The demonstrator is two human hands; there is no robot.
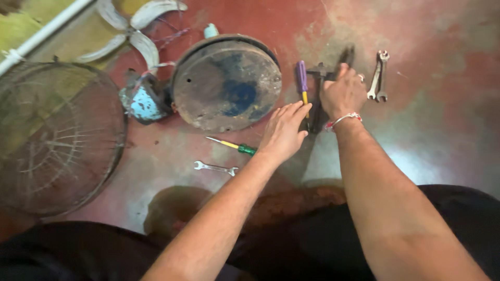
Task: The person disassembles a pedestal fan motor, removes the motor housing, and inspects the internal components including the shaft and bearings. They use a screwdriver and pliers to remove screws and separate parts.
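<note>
Two hands on floor tools | right hand (342,92) clenched on dark pliers (319,78) | left hand (284,132) fingers released, flat beside purple screwdriver (302,83) | fan dismantled: grille (52,135), blades (136,28), round base (226,82) apart | reassembly not begun

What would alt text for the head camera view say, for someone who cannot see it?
Seen from above, a person's right hand rests on dark pliers on a red floor, while the left hand reaches toward a purple-handled screwdriver. Nearby lie a round rusty fan base, a wire fan guard, spanners and a green-handled screwdriver.
</note>
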